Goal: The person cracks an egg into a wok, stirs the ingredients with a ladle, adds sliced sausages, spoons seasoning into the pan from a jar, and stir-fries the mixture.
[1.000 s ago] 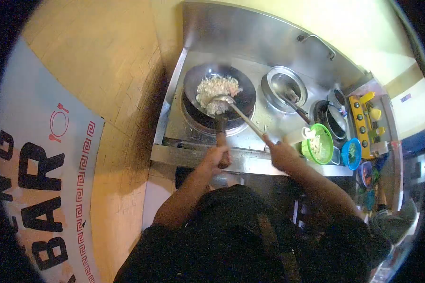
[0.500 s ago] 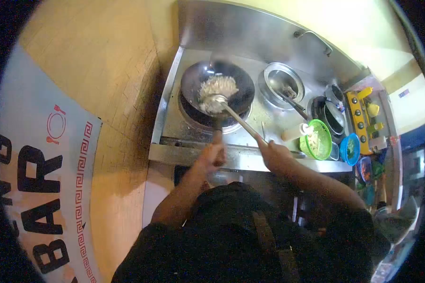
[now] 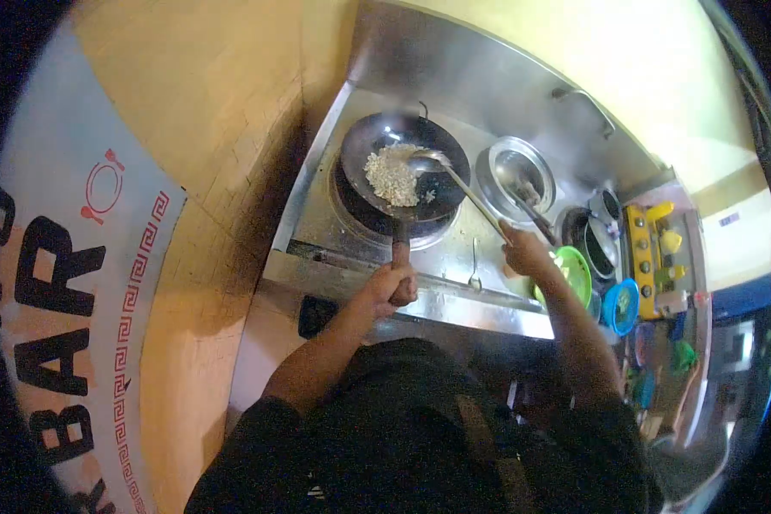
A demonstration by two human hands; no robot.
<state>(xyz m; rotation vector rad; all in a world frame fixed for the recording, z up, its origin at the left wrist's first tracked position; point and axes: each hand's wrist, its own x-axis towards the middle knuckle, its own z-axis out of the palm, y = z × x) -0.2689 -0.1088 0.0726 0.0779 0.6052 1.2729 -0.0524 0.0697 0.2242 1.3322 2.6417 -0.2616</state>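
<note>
My left hand (image 3: 392,289) is wrapped round the handle of a dark wok (image 3: 355,176) on the left burner. In the wok lies a heap of pale, grainy food that looks like rice (image 3: 391,177). A long-handled metal ladle (image 3: 469,193) reaches into the wok, its bowl touching the right side of the heap. My right hand (image 3: 525,251) grips the far end of that ladle's handle, above the counter and beside a green basket (image 3: 577,267). The basket is partly hidden behind my right forearm.
Right of the wok stands a metal pot (image 3: 488,171) with a long-handled utensil in it. Further right are a black pan (image 3: 602,244), a blue bowl (image 3: 627,300) and a yellow unit with knobs (image 3: 639,257). A small fork-like utensil (image 3: 475,278) lies near the counter's front edge. A steel backsplash (image 3: 480,77) rises behind.
The ladle has moved to the right side of the wok, and my right hand has shifted right and up with it. The food now lies lower in the wok. The view has tilted slightly.
</note>
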